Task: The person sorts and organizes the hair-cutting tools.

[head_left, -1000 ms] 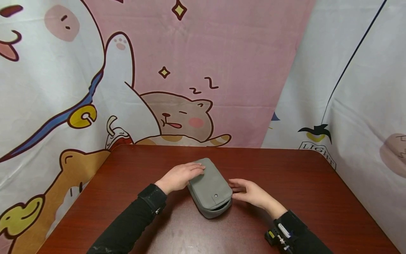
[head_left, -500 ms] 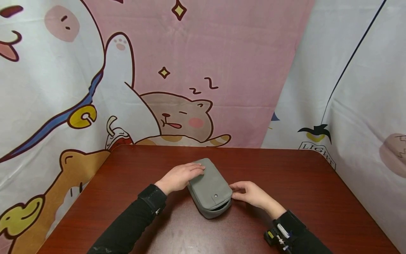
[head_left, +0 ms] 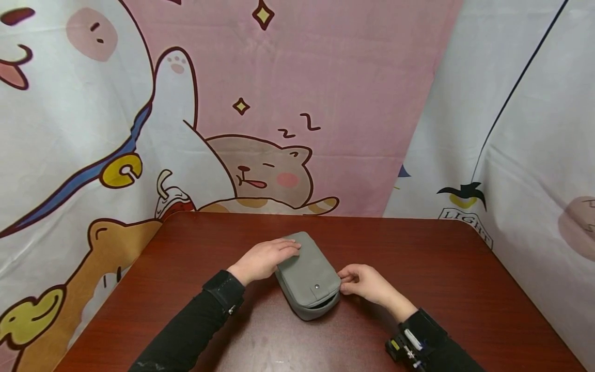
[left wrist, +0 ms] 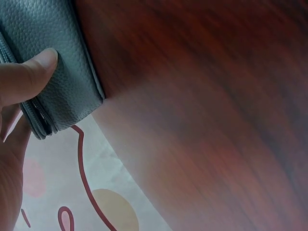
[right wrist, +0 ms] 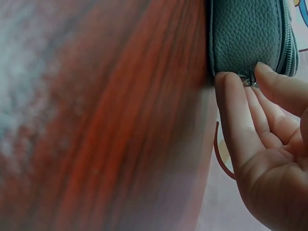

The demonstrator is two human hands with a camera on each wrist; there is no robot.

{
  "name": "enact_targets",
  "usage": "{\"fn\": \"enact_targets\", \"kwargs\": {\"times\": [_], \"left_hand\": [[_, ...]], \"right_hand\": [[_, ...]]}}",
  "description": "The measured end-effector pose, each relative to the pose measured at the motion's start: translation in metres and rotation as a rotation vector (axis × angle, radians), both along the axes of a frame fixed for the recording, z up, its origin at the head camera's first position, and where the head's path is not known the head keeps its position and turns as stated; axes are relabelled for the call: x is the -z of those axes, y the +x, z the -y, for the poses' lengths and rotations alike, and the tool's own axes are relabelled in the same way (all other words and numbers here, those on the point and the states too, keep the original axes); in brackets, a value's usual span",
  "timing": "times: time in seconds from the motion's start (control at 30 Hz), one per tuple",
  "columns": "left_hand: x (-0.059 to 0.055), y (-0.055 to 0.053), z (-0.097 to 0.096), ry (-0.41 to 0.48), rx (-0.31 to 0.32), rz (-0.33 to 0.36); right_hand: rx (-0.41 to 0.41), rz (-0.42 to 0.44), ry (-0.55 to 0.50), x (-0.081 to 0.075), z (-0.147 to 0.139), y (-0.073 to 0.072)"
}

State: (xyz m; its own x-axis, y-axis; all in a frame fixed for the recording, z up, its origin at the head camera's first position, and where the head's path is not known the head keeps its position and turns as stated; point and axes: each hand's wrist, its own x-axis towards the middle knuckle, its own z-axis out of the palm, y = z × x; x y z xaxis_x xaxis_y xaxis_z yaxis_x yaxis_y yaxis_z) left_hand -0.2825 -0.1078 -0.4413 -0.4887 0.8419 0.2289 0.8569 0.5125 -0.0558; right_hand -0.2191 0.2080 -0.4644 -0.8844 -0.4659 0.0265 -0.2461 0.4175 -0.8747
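A grey-green zip case (head_left: 309,271) of pebbled leather lies flat on the brown table (head_left: 223,330), with a gap along its near zipped edge. My left hand (head_left: 265,260) grips its far left side, fingers over the top and the thumb (left wrist: 41,67) against the side wall in the left wrist view. At the case's right side is my right hand (head_left: 364,283). The right wrist view shows its fingertips touching the side wall around a small metal ring (right wrist: 249,82); thumb and forefinger stand apart there, and the ring shows between them.
A metal snap (head_left: 317,286) sits on the lid. A cartoon-printed cloth (head_left: 362,103) hangs behind the table and along its sides. A small black device (head_left: 409,346) is strapped to the right wrist.
The right hand's thumb and fingertips have drawn closer together beside the case's right edge. The left hand and the case stay in place.
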Motion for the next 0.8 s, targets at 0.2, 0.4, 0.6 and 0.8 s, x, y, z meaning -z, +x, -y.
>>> {"fn": "enact_targets", "kwargs": {"times": [0.2, 0.4, 0.6, 0.8], "left_hand": [[-0.001, 0.001, 0.001, -0.004, -0.006, 0.005], [-0.002, 0.001, 0.002, 0.004, 0.000, 0.005], [-0.002, 0.000, 0.002, 0.013, 0.005, 0.009], [0.000, -0.001, 0.002, 0.024, 0.013, -0.004]], "right_hand": [[-0.014, 0.029, -0.037, -0.001, 0.001, -0.001], [-0.023, -0.025, 0.009, -0.004, -0.002, 0.001], [-0.001, -0.033, 0.026, -0.006, -0.007, 0.003], [0.013, -0.110, 0.057, -0.011, -0.011, 0.000]]}}
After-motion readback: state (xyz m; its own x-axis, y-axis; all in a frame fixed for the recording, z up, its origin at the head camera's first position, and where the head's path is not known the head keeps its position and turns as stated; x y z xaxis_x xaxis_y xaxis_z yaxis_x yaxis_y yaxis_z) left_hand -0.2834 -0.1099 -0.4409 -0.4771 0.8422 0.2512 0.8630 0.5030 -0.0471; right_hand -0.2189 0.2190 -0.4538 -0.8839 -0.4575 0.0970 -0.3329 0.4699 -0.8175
